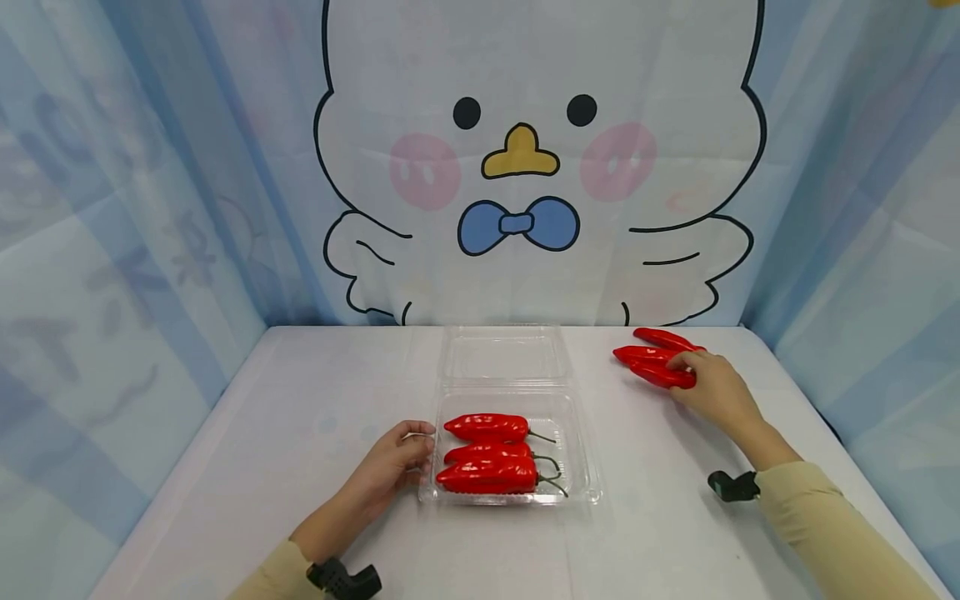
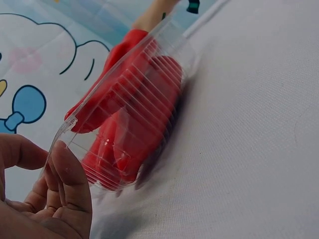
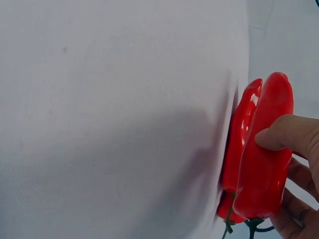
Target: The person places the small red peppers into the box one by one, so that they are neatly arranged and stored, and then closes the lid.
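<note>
A clear plastic clamshell box [image 1: 581,450] lies opened on the table, its lid folded back. Inside it are three red chili peppers [image 1: 487,477], side by side with green stems toward the right. My left hand [image 1: 390,458] pinches the box's left rim between thumb and fingers, as the left wrist view shows. At the back right, my right hand [image 1: 716,396] grips a glossy red chili pepper [image 3: 264,174], thumb across its side. Two more red chili peppers [image 1: 663,337] lie just behind it, partly covered by the hand and the held pepper.
The lid [image 1: 506,354] extends to the table's back edge. Behind the white table [image 1: 300,400] hangs a curtain [image 1: 540,275] with a cartoon bird, and blue printed curtains flank both sides. A dark wrist camera [image 1: 733,486] sits on each sleeve.
</note>
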A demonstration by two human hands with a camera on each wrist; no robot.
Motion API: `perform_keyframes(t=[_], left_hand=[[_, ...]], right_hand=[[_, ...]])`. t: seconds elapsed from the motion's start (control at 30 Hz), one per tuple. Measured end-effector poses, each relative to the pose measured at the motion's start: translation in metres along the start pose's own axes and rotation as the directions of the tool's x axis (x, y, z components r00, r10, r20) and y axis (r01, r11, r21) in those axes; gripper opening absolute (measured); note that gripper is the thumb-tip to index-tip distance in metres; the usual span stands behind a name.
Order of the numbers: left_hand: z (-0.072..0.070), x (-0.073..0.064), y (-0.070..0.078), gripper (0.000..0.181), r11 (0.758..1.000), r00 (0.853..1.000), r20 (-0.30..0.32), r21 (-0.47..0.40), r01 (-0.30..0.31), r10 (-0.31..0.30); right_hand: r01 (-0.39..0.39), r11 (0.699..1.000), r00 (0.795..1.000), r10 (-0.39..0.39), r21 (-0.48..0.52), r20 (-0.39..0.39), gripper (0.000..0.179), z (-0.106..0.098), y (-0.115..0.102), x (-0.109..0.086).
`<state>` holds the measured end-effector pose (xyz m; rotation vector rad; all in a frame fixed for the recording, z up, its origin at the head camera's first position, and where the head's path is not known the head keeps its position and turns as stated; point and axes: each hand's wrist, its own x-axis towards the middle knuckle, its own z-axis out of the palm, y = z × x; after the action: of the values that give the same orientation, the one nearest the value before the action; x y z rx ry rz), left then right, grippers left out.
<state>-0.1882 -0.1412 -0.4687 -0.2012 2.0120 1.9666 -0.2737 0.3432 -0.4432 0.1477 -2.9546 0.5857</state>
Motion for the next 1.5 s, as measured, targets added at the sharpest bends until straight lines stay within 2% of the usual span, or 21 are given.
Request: perform_keyframes(t=[0.47,0.7,0.97,1.5], left_hand=[[0.000,-0.003,0.002,0.035,1.000,1.000,0.018,-0.010,-0.004,0.005],[0.000,-0.002,0.001,0.034,1.000,1.000,0.004,-0.010,-0.005,0.005],[0.000,-0.003,0.002,0.035,1.000,1.000,0.022,-0.008,-0.003,0.003],[-0.001,-0.002,0.001,0.035,1.000,1.000,0.014,-0.009,0.006,-0.006]], right_hand=[[0.030,0.999,0.999,-0.030,0.013,-0.010,0.049,-0.003,-0.023,-0.003],[0.063,0.998,0.998,-0.062,0.014,-0.032,0.047,-0.003,-0.032,-0.005],[0.079,0.997,0.996,-0.078,0.007,-0.041,0.046,-0.002,-0.039,-0.009],[0.120,0.993,0.991,-0.120,0.000,-0.066,0.046,-0.001,-0.050,-0.013]])
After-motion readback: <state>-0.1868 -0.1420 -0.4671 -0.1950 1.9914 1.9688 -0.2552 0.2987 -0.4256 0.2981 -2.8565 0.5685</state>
